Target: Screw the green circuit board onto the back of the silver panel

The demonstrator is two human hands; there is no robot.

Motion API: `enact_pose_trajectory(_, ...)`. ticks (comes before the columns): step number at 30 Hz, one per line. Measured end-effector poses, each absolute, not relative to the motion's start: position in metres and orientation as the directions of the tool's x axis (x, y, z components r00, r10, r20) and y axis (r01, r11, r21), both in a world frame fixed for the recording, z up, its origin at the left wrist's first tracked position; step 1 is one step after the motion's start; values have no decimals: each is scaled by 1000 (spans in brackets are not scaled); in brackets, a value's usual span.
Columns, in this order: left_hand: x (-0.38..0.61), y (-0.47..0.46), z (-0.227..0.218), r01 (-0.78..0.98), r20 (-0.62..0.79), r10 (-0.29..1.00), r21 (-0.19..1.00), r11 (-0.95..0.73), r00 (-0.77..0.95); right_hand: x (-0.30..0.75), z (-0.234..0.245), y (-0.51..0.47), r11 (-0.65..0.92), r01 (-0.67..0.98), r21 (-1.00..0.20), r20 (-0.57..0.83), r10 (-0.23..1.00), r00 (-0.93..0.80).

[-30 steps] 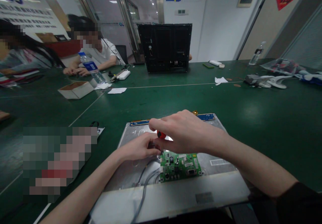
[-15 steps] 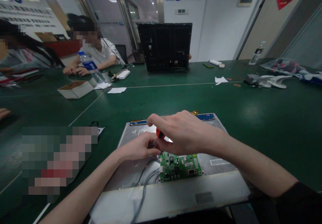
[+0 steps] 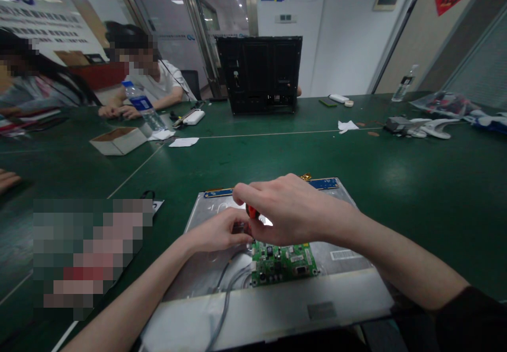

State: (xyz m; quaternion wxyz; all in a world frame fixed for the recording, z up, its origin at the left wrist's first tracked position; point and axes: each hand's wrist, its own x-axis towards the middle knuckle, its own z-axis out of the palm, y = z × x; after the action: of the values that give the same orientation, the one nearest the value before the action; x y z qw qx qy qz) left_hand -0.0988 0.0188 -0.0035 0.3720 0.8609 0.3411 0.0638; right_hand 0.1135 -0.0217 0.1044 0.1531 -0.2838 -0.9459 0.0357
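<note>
My right hand (image 3: 291, 208) is closed round the red and black handle of a screwdriver (image 3: 252, 211), held upright above the far left corner of a green circuit board (image 3: 281, 267). Its shaft and tip are hidden behind my fingers. My left hand (image 3: 222, 230) comes in from the left with thumb and fingers bent together at that same corner, under the handle; what they pinch is out of sight. The board lies on the back of a silver metal display panel (image 3: 344, 296), with a grey cable (image 3: 227, 302) running from its left side toward me.
A black monitor housing (image 3: 259, 75) stands upright across the green table. Left of it are a bottle (image 3: 144, 106), an open box (image 3: 119, 142) and two seated people. A pixelated item (image 3: 99, 251) lies left of my forearm. White plastic parts (image 3: 431, 127) lie at the right.
The screwdriver handle has turned slightly, its red and black sections showing differently. Both hands stay almost in place.
</note>
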Motion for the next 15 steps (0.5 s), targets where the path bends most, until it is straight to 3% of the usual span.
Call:
enact_pose_trajectory(7, -99, 15, 2, 582, -162, 664, 657, -479, 730, 115, 107, -22, 835, 533, -138, 252, 550, -796)
enact_pose_trajectory(11, -97, 14, 4, 586, -206, 669, 698, -410, 714, 113, 108, -22, 803, 590, -85, 240, 591, -770)
enact_pose_trajectory(15, -97, 16, 0, 582, -166, 671, 668, -463, 723, 112, 108, -23, 808, 580, -102, 254, 585, -771)
